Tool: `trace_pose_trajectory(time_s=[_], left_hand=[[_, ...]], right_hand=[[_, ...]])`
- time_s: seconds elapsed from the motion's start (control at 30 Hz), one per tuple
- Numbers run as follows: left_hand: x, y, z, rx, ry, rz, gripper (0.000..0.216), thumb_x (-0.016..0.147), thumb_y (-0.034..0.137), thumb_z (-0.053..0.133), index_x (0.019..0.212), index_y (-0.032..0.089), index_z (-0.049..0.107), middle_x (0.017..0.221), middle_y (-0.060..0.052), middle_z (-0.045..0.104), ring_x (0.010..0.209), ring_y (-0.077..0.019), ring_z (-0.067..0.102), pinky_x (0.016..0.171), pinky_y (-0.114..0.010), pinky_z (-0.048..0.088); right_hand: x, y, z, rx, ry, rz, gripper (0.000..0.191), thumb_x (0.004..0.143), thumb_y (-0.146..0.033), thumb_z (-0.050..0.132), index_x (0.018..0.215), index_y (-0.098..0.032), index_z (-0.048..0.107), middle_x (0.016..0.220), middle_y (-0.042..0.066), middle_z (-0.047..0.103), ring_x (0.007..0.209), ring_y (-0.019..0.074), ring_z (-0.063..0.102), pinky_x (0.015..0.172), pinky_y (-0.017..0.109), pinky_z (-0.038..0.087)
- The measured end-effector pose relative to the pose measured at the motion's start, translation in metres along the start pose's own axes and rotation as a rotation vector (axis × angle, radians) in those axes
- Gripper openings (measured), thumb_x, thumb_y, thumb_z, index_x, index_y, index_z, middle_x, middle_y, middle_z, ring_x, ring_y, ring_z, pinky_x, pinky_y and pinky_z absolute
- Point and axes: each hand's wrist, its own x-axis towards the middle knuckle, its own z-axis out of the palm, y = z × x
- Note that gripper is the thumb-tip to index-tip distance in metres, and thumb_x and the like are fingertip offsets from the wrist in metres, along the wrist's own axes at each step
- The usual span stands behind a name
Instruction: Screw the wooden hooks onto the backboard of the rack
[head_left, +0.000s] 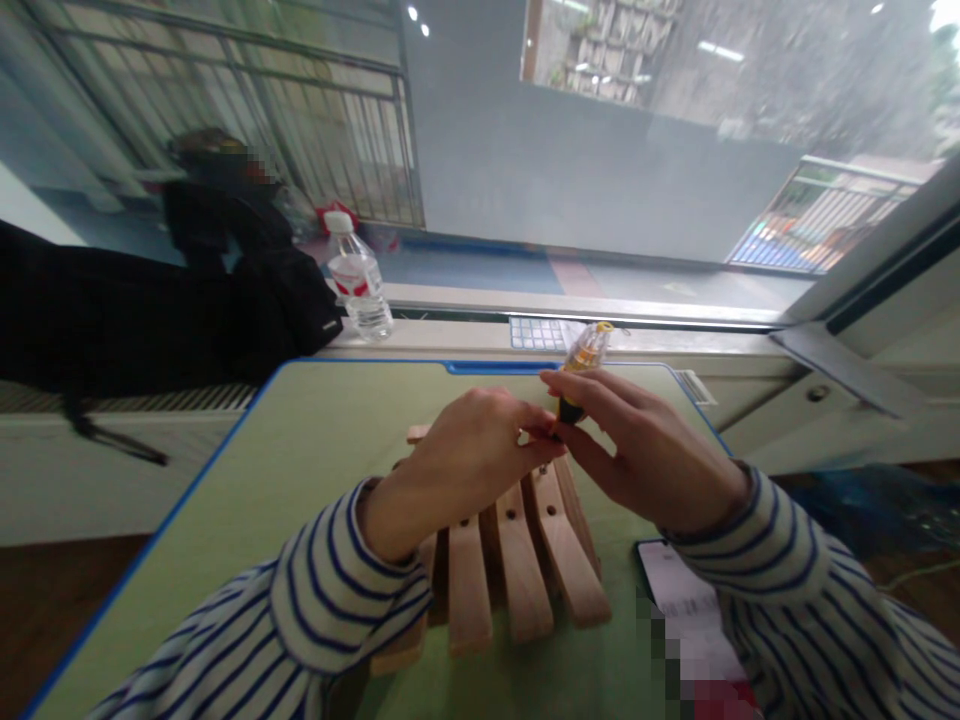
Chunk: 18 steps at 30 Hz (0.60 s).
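Through my head-camera feed: one window point(600, 130) fills the far view, and one figure in dark clothing point(214, 190) shows beyond it at left. One green surface point(187, 500) with a blue edge lies below, and one black bag point(277, 310) rests on the sill at left. One wooden slatted frame point(517, 570) sits on the surface, showing at least three slats, each with one hole. My two striped sleeves point(330, 600) lead to two bare hands. The left hand point(469, 465) hangs over the frame, and the right hand point(645, 450) sits beside it. One printed slip point(679, 600) lies at lower right, partly blurred. One plastic water bottle point(358, 285) stands on the sill, near one blue-and-white grid card point(536, 333). One small amber-and-black cylinder point(583, 368) is held above the frame, near the surface's far edge. The right fingers point(592, 392) are closed around it. The left fingers point(540, 425) are curled against its black lower end; I cannot tell whether they grip it.
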Motion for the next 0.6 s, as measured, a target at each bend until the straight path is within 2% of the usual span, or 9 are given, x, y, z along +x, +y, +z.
trace_pose_trajectory(time_s=[0.13,0.37,0.5,0.6], left_hand=[[0.0005,0.0003,0.0005,-0.023,-0.011,0.007,0.016,0.081,0.035,0.056,0.087,0.027,0.069,0.073,0.003,0.067,0.066,-0.0115,0.057,0.06,-0.023,0.037],[0.0024,-0.0017,0.0006,-0.062,-0.061,0.03,0.016,0.083,0.032,0.054,0.091,0.03,0.068,0.075,0.005,0.066,0.068,-0.0104,0.057,0.06,-0.022,0.036],[0.0028,-0.0029,0.0001,-0.067,-0.085,0.045,0.018,0.084,0.032,0.051,0.086,0.026,0.067,0.077,0.002,0.066,0.07,-0.0116,0.057,0.061,-0.023,0.036],[0.0022,-0.0032,0.0002,-0.036,-0.058,0.045,0.016,0.082,0.034,0.053,0.087,0.027,0.068,0.076,0.002,0.066,0.07,-0.0128,0.057,0.062,-0.024,0.037]], right_hand=[[0.0007,-0.0008,-0.0015,-0.042,-0.008,0.0,0.03,0.088,-0.024,0.045,0.116,-0.014,0.05,0.102,0.007,0.06,0.09,0.0144,0.056,0.08,0.029,0.047],[0.0,0.0001,-0.0011,-0.087,-0.009,0.028,0.029,0.09,-0.029,0.042,0.112,-0.013,0.052,0.098,0.008,0.059,0.082,0.0139,0.056,0.075,0.029,0.048],[0.0,-0.0015,-0.0001,-0.11,-0.011,0.024,0.029,0.09,-0.028,0.042,0.113,-0.013,0.051,0.096,0.008,0.059,0.085,0.015,0.056,0.076,0.03,0.048],[0.0008,-0.0043,-0.0006,-0.12,-0.012,-0.004,0.028,0.09,-0.027,0.041,0.112,-0.012,0.051,0.098,0.009,0.059,0.088,0.0158,0.055,0.077,0.03,0.047]])
